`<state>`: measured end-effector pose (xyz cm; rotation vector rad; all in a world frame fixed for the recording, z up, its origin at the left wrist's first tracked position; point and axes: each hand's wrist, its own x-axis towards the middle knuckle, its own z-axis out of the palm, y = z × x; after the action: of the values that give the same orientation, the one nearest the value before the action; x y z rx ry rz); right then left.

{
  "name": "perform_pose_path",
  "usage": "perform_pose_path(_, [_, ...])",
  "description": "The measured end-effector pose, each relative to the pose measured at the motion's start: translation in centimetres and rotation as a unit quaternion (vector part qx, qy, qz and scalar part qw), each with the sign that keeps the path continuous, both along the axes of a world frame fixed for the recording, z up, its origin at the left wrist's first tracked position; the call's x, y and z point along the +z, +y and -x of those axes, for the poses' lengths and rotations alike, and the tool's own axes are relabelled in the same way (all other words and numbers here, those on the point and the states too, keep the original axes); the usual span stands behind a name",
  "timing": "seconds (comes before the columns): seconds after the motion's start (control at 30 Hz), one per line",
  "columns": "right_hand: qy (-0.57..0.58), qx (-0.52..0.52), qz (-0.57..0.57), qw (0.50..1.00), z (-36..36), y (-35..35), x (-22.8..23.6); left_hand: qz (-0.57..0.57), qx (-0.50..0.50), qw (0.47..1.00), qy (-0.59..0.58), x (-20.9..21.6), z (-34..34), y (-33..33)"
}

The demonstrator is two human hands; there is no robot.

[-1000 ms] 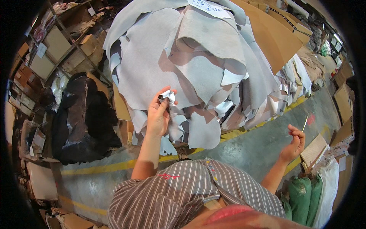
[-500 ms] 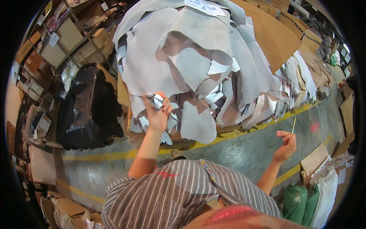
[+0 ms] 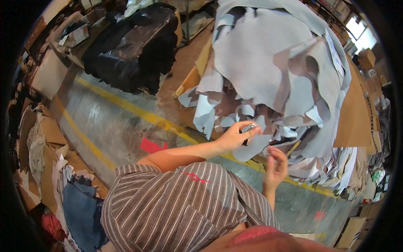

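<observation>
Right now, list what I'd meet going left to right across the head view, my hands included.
Beige panel → black pile → left hand → right hand → thin yellow stick → brown cardboard sheet.

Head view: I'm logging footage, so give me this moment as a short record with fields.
Left hand: holds a small pale-and-dark thing, kind unclear
Right hand: holds a thin yellow stick
In front: pile of pale grey sheets
Left of that: black pile
Floor: grey, yellow lines
Clothing: striped shirt
</observation>
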<state>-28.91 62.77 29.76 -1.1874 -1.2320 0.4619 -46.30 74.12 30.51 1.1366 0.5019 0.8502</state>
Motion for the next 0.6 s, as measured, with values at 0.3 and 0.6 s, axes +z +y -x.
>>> perform_pose_path(0.3, [-0.297,0.123,-0.101,0.941,21.9,11.3,1.6,0.168,0.080,0.971,-0.153,-2.8,15.9,1.1])
perform_pose_path(0.6, [-0.265,0.215,-0.088,0.936,33.5,19.6,0.3,0.231,0.086,0.916,-0.317,-5.3,26.0,4.7])
